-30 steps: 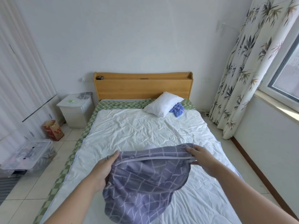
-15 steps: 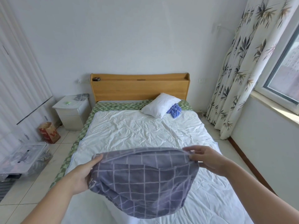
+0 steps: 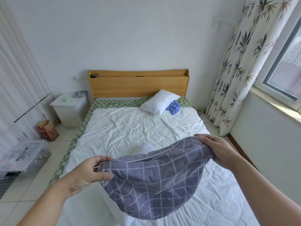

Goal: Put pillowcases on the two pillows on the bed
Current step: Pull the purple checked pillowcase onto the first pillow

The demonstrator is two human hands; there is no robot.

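Note:
A purple-grey checked pillowcase (image 3: 151,185) bulges over a pillow above the foot of the bed (image 3: 130,128); a white corner of that pillow (image 3: 147,148) peeks out at its open top edge. My left hand (image 3: 86,173) pinches the case's left corner. My right hand (image 3: 216,150) grips the right end of the opening. A second, bare white pillow (image 3: 158,104) lies by the wooden headboard (image 3: 138,85), with a crumpled blue cloth (image 3: 174,108) beside it on the right.
A white nightstand (image 3: 70,110) stands left of the headboard. On the floor to the left are a red paper bag (image 3: 47,130) and a clear plastic storage box (image 3: 21,155). A leaf-print curtain (image 3: 244,62) and a window (image 3: 286,62) are on the right.
The cased pillow has tilted: my left hand dropped lower and my right hand rose. A white pillow corner now shows at the opening.

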